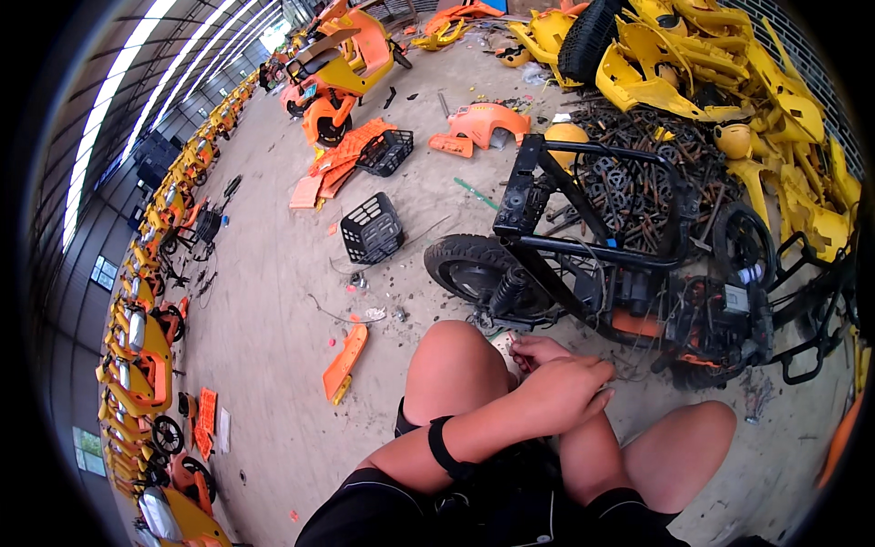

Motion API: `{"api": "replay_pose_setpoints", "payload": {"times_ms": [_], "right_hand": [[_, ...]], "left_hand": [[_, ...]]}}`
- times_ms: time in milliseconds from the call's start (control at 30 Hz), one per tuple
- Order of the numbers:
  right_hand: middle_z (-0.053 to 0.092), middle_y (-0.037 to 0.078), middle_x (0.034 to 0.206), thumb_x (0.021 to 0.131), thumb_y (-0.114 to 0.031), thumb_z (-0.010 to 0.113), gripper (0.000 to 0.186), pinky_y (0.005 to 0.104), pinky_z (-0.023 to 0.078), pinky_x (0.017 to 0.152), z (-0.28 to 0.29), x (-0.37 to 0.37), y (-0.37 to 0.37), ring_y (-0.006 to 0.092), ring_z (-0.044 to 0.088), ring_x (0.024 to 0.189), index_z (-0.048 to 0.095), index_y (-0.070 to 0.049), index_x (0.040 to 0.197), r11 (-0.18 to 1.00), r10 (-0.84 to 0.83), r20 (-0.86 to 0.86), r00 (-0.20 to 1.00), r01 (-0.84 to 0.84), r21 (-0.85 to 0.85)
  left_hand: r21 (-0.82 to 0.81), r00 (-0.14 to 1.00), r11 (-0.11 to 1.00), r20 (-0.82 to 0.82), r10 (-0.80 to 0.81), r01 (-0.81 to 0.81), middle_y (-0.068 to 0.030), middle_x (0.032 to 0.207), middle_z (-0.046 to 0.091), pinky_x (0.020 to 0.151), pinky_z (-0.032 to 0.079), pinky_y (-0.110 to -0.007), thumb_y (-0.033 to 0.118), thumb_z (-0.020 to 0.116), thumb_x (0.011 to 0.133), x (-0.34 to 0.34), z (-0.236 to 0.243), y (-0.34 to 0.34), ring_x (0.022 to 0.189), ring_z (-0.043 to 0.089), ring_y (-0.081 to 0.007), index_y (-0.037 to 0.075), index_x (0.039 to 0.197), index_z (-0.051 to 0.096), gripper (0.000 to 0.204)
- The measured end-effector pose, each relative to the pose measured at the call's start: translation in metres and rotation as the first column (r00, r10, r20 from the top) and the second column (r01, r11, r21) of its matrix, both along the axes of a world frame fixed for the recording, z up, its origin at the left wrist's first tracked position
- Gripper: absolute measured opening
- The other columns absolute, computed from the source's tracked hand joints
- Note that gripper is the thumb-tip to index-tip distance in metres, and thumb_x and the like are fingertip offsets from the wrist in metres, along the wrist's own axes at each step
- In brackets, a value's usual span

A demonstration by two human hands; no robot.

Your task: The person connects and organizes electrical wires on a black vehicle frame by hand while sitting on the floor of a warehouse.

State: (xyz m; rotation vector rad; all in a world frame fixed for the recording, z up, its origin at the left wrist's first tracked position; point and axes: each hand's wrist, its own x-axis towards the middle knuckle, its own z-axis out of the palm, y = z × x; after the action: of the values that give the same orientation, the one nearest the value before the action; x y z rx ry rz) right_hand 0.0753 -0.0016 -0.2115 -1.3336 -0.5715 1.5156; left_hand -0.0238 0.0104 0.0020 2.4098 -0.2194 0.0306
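Observation:
My forearms cross in front of my bent knees. My left hand (570, 387), on the arm with a black band (444, 447), lies over my right forearm with its fingers curled closed; what they hold, if anything, I cannot make out. Beyond it, my right hand (540, 351) pinches a small pale piece (503, 343), partly hidden by my knee. Both hands are close to a stripped black scooter frame (592, 251) lying before me, its rear wheel (469, 266) at left and loose wires (629, 365) near my left fingers.
A heap of dark metal parts (638, 173) and yellow body panels (793, 100) rises behind the frame. Black baskets (372, 228), orange panels (346, 360) and an orange-yellow scooter (342, 77) stand about the concrete floor. Rows of yellow scooters (137, 365) line the left.

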Motion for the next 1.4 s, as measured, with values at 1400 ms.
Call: {"api": "replay_pose_setpoints", "payload": {"times_ms": [1400], "right_hand": [[0.048,0.006,0.082,0.101,-0.026,0.051,0.025,0.0400,0.042,0.090,0.240,-0.012,-0.126,0.0230,0.049,0.088,0.051,-0.004,0.090,0.414,-0.633,-0.264,0.728,0.606,0.679]], "left_hand": [[-0.262,0.972,0.953,0.135,0.191,-0.150,-0.0237,0.092,0.063,0.073,0.049,-0.045,0.027,0.045,0.103,0.032,-0.011,0.013,0.082,0.061,-0.0408,0.000,0.123,0.050,0.034]]}}
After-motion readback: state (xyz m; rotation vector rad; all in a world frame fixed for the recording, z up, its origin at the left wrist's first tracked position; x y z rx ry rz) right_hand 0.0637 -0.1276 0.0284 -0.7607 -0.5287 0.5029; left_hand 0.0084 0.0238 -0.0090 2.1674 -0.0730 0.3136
